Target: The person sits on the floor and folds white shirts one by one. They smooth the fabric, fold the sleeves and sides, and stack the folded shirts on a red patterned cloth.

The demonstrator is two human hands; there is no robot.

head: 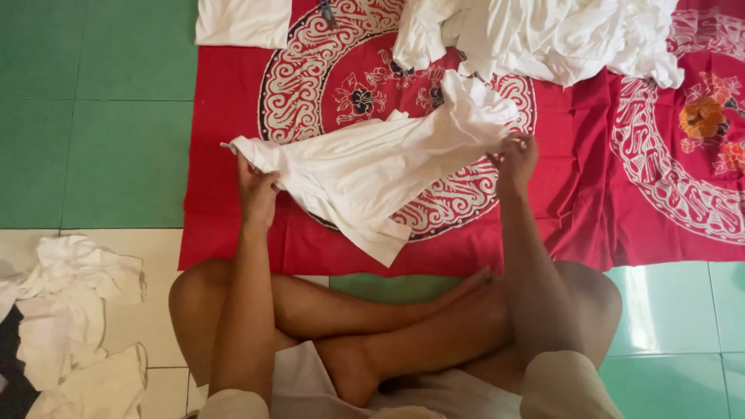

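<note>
Above your crossed legs [403, 326], both of your forearms reach straight out away from you, roughly side by side and well apart. Your left hand [256, 190] is raised with the fingers curled shut, pinching the left corner of a white garment [365, 174]. Your right hand [516, 159] sits a little farther out, its fingers closed on the garment's right edge, so the cloth is stretched between the two hands and sags in the middle, with a loose flap hanging toward you. The garment hangs just over a red patterned cloth [225, 225] spread on the green tiled floor [93, 116]. At the far side of that cloth lies a crumpled heap of white laundry [543, 35], and at its far left corner a flat, folded white piece [242, 23]. On the floor to your near left there is another rumpled pile of white clothes [70, 310], lying well apart from both hands.
</note>
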